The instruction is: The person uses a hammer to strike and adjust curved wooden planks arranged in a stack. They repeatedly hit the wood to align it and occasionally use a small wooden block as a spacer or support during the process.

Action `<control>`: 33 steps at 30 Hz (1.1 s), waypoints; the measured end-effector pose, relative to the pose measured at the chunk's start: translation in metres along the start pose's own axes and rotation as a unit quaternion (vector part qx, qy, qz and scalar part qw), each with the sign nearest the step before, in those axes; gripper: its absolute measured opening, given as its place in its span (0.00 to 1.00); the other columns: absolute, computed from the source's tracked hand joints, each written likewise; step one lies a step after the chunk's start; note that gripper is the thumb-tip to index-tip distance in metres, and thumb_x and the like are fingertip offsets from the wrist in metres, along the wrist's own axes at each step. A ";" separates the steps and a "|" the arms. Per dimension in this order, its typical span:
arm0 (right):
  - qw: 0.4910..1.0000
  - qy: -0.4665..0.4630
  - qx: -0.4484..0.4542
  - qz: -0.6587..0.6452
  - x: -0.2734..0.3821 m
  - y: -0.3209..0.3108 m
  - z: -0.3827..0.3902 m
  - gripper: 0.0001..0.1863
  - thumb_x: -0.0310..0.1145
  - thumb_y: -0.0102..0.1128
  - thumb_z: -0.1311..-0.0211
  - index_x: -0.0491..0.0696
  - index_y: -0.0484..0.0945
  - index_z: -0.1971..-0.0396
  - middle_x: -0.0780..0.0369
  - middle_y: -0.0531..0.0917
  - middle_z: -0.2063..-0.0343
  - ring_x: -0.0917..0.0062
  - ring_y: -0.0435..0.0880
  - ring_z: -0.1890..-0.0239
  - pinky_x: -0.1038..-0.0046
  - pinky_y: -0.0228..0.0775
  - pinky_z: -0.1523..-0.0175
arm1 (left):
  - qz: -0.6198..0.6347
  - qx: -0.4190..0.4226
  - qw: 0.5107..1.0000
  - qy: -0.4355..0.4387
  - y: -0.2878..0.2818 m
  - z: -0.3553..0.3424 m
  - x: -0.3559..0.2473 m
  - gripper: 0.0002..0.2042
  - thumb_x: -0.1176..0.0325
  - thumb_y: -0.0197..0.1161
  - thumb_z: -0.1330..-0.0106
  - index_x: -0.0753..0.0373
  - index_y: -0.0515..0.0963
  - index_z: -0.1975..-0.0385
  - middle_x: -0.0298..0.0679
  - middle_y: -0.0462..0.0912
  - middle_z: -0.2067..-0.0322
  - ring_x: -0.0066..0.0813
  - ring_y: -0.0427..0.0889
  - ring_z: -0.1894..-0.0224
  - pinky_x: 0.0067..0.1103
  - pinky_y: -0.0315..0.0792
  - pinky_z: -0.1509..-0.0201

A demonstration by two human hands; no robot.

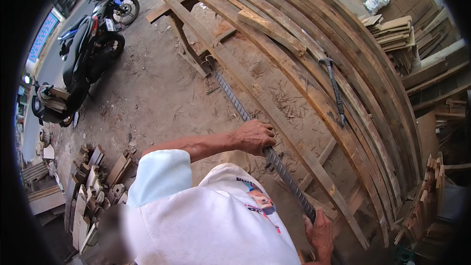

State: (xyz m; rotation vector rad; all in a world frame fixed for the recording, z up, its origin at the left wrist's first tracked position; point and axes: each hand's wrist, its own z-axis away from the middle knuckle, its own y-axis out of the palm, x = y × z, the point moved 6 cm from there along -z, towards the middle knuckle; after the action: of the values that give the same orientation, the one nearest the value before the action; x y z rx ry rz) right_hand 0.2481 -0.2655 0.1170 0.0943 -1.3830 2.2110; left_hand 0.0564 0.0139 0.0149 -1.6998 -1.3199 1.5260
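Both hands grip a long ribbed steel pry bar [289,179], which slants from the lower right up to the far left. My left hand [255,136] is closed around its middle, the arm stretched across in front of my white shirt. Near the bar's close end, my right hand [320,230] is wrapped round it. The far, claw-like tip sits at the left edge of a long narrow plank [279,115], by the wooden trestle; whether it bites on a nail is too small to tell.
Several long beams [363,83] lie side by side at the right, with a claw hammer [335,91] and a short wood block [272,32] on top. A wooden trestle [182,44] stands far off. Scrap wood [91,194] is heaped at left; motorcycles [81,54] are parked beyond. Nails litter the dirt.
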 end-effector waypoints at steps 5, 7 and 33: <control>0.977 -0.041 -0.110 0.178 0.100 -0.090 -0.043 0.31 0.30 0.75 0.47 0.44 0.75 0.41 0.49 0.80 0.67 0.47 0.82 0.67 0.52 0.72 0.64 | 0.046 -0.074 0.996 -0.029 -0.051 -0.004 0.066 0.10 0.60 0.71 0.50 0.57 0.80 0.77 0.37 0.82 0.75 0.44 0.84 0.64 0.38 0.78 0.66; 0.958 -0.062 -0.120 0.253 0.140 -0.119 -0.064 0.29 0.36 0.70 0.38 0.51 0.74 0.36 0.49 0.83 0.64 0.49 0.84 0.66 0.56 0.75 0.63 | 0.069 -0.103 0.991 -0.043 -0.066 -0.006 0.101 0.10 0.59 0.72 0.51 0.57 0.80 0.77 0.39 0.82 0.76 0.46 0.85 0.66 0.39 0.77 0.66; 0.947 -0.094 -0.111 0.286 0.152 -0.152 -0.218 0.35 0.31 0.76 0.48 0.46 0.75 0.38 0.51 0.79 0.67 0.51 0.82 0.68 0.55 0.72 0.64 | 0.071 -0.139 0.983 -0.094 -0.092 -0.028 0.227 0.11 0.61 0.74 0.53 0.56 0.79 0.78 0.36 0.81 0.77 0.42 0.84 0.67 0.37 0.76 0.67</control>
State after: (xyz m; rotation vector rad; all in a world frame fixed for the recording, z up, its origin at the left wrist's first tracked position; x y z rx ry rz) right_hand 0.2346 0.0323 0.1877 -0.2105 -1.9512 2.5270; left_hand 0.0309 0.2591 -0.0032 -1.8919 -1.6012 1.6834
